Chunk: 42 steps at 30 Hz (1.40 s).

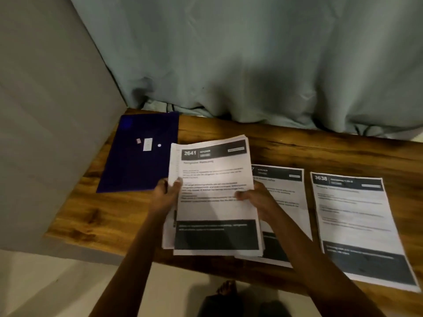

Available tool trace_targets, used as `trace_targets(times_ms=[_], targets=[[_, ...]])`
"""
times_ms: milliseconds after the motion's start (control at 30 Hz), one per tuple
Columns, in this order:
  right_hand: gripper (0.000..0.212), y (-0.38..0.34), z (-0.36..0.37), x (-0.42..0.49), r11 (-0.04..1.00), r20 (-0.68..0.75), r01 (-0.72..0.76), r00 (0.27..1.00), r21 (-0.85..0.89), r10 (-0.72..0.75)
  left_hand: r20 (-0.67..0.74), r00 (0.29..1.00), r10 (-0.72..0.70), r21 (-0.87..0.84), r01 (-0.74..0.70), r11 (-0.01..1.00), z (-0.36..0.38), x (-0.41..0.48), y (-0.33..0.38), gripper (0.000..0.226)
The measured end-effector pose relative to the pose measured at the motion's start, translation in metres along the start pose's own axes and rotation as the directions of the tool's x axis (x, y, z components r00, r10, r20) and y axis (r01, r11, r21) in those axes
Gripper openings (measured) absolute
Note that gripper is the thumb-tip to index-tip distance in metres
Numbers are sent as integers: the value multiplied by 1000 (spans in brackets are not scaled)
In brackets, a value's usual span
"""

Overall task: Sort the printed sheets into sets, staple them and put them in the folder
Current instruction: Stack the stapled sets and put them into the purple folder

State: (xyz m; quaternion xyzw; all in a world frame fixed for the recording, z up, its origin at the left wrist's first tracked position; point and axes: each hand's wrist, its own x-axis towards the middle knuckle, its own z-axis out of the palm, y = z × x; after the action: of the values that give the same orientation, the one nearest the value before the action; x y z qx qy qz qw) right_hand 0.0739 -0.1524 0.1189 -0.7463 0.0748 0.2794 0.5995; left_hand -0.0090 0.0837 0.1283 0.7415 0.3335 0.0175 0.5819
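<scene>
I hold a stack of printed sheets [215, 193] above the wooden table; its top page reads "2641 KITCHEN". My left hand [166, 194] grips the stack's left edge, thumb on top. My right hand [256, 199] grips the right edge, thumb on the page. A dark blue folder [139, 156] lies flat at the far left of the table, closed, with small white labels on it. Partly hidden under the held stack, a second pile of sheets [286, 202] lies on the table. A third pile headed "3638" [357, 225] lies at the right. No stapler is visible.
The wooden table [320, 152] stands against a grey-green curtain [251, 65] at the back and a grey wall [45, 133] on the left. Pale floor and my foot [226, 288] show below the table's front edge.
</scene>
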Motion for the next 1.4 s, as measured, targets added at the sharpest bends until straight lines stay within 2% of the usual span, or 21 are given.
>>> trace_targets(times_ms=[133,333,533,667,733,833,933,1067,1200,1300,1400], targets=[[38,12,-38,-16,995,-162,60,984,-85,-73,119,991,-67,48,62,997,59,3,5,39],[36,34,-88,-24,984,-367,-32,929,-176,-36,177,984,-13,125,-9,992,121,-8,9,35],[16,67,-108,-22,942,-465,-107,884,-319,-57,262,965,-26,246,-41,968,156,-17,-3,39],[21,107,-118,-1,918,-511,-96,851,-384,-124,144,990,3,505,-76,860,175,-28,-6,72],[28,107,-118,-2,907,-512,-81,844,-413,-158,115,993,5,504,-62,861,182,-34,-3,86],[41,94,-117,-8,923,-498,-120,863,-367,-85,123,992,6,484,-65,873,191,-37,-3,91],[47,85,-121,-11,931,-473,-170,881,-324,-4,135,991,-12,481,-56,875,201,-39,-3,89],[26,79,-118,-17,929,-405,-98,913,-356,-59,95,995,-29,502,-23,865,206,-39,3,84],[16,75,-110,-21,946,-456,-65,885,-318,-93,59,992,-111,376,81,923,204,-25,4,75],[17,68,-111,-26,959,-472,-59,878,-277,-83,104,986,-132,214,107,971,201,-19,9,57],[19,59,-125,-31,972,-464,-48,883,-232,-67,197,978,-74,184,37,982,203,-22,14,27]])
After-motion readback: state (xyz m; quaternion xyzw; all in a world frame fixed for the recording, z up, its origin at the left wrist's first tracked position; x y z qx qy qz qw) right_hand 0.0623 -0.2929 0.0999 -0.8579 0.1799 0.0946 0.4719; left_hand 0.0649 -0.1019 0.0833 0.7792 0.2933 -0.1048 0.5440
